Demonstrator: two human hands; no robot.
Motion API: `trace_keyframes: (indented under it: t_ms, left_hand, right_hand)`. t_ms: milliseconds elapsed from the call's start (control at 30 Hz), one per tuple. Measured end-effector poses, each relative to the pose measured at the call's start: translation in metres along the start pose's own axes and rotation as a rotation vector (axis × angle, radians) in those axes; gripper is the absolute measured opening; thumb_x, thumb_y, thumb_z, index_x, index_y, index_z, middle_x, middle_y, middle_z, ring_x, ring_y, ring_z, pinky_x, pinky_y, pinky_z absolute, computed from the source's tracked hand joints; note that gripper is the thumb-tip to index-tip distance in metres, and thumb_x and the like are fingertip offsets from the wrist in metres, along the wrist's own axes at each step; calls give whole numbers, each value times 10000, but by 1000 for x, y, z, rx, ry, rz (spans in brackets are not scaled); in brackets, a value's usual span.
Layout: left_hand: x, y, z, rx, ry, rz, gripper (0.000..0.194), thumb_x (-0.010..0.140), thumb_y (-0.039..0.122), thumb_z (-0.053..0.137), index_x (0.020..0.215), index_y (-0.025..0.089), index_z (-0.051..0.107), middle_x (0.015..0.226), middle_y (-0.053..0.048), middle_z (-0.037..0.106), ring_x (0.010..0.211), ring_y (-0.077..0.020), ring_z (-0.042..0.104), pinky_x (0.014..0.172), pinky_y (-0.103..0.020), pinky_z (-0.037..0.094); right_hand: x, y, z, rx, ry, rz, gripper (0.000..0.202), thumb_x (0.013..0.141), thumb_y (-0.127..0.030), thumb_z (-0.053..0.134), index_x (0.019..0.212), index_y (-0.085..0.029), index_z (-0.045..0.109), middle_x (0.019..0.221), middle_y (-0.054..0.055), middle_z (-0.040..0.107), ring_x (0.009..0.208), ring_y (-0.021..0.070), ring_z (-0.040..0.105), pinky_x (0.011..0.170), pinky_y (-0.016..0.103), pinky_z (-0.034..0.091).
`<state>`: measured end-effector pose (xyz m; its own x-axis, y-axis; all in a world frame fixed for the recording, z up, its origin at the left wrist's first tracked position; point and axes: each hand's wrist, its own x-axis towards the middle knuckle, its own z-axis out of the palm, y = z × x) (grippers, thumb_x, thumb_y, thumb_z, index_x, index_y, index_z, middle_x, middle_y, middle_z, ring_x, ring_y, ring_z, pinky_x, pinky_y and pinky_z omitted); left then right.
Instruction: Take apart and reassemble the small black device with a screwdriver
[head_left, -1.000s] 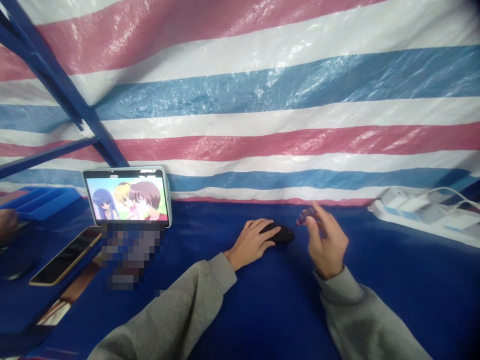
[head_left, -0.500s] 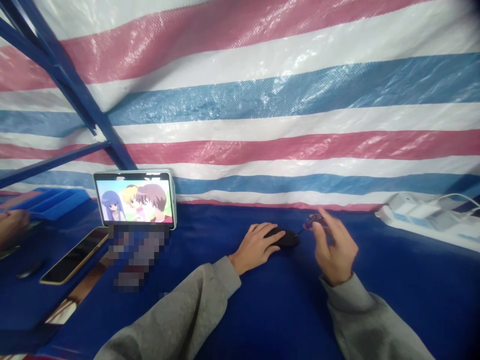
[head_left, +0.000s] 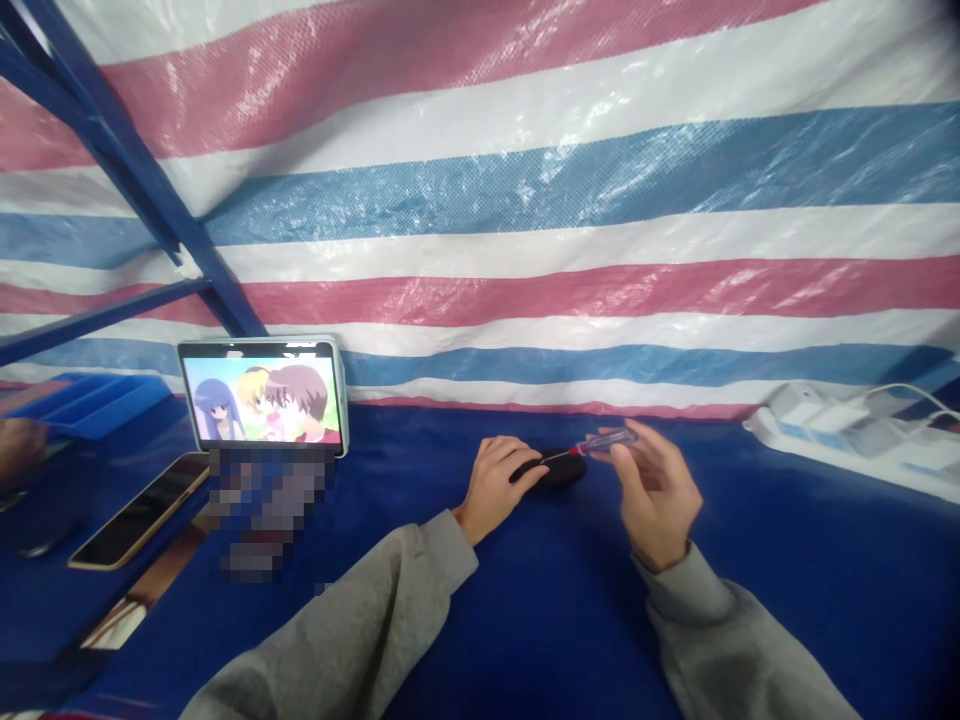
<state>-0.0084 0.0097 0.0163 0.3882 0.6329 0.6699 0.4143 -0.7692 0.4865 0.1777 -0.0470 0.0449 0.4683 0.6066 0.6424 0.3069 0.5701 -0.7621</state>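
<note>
My left hand [head_left: 501,487] lies over the left end of a black, rounded computer mouse [head_left: 562,472] on the blue table, its fingers curled round it. Between the thumb and fingers of my right hand [head_left: 660,492] is a slim screwdriver [head_left: 606,441] with a clear handle and a red collar. Its thin shaft points left across the top of the mouse, the tip close to my left fingertips. Whether the tip touches the mouse I cannot tell.
A tablet [head_left: 262,400] playing a cartoon leans at the back left, a phone [head_left: 139,515] lying before it. Further left are a blue tray [head_left: 105,405] and another person's hand [head_left: 21,450]. A white power strip [head_left: 862,445] with chargers sits right, before the striped sheet [head_left: 570,290].
The screwdriver has swung into clear view, and its shaft now lies over the mouse. My left fingers have drawn back toward the mouse's left end. The view has shifted slightly.
</note>
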Motion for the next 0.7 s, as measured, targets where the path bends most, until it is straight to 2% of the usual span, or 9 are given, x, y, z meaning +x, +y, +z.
trace_keyframes:
  t_ms: [133, 400, 700]
  left_hand:
    - [-1, 0, -1, -10, 28, 18, 219, 984, 356, 596, 930, 206, 746, 897, -32, 732, 872, -173, 645, 818, -342, 407]
    - [-1, -2, -1, -112, 132, 12, 192, 943, 353, 653, 924, 207, 777, 863, -42, 748, 818, -181, 654, 772, -340, 422]
    - [0, -1, -2, -270, 230, -63, 220, 931, 377, 667, 861, 207, 789, 809, -46, 763, 784, -200, 681, 782, -374, 503]
  right_hand:
    - [-2, -1, 1, 18, -19, 4, 349, 875, -259, 679, 1214, -190, 632, 1007, 85, 765, 827, 218, 767, 746, 363, 661]
    - [0, -6, 3, 106, 13, 81, 353, 857, -286, 705, 1188, -191, 631, 990, 77, 762, 842, 229, 764, 756, 410, 668]
    - [5, -6, 5, 246, 46, 288, 361, 801, -294, 762, 1113, -179, 623, 842, 39, 761, 814, 229, 764, 701, 409, 677]
